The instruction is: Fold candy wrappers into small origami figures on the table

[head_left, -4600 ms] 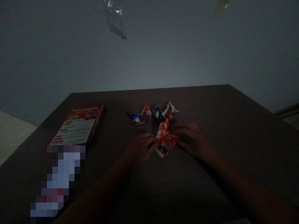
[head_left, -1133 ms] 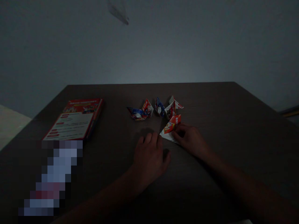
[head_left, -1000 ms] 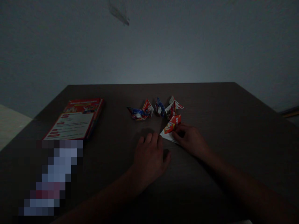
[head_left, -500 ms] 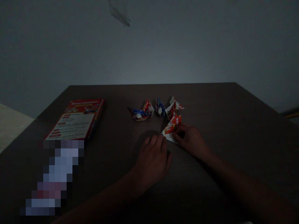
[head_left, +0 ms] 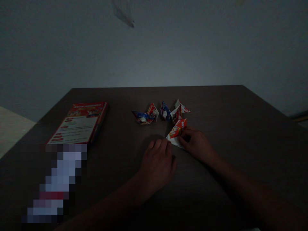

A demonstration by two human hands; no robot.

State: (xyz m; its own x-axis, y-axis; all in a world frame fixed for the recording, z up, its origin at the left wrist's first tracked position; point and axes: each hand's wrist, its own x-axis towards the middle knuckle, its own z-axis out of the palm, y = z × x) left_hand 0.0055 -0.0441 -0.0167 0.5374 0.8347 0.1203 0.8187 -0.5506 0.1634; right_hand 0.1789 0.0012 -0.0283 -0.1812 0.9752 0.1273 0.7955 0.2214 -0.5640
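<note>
The dark table (head_left: 240,128) lay dim as I watched the red-and-white paper (head_left: 177,129), earlier spread open, now folded just before the folded pieces (head_left: 145,117). My right hand (head_left: 198,144) pinched its edge; my left hand (head_left: 157,163), fingers bent close together, had edged nearer.

I see open table (head_left: 250,134) to the right of the right hand (head_left: 197,144), and a lane between the book (head_left: 78,125) and the blue-and-red folded paper (head_left: 144,117). Only a narrow gap parts that piece from the folded cluster (head_left: 176,115). Straight ahead of my left hand (head_left: 158,162), the red-and-white paper (head_left: 177,129) and the cluster crowd the way. Behind them, a strip runs to the wall (head_left: 192,48). Pixelation hides the near left.
</note>
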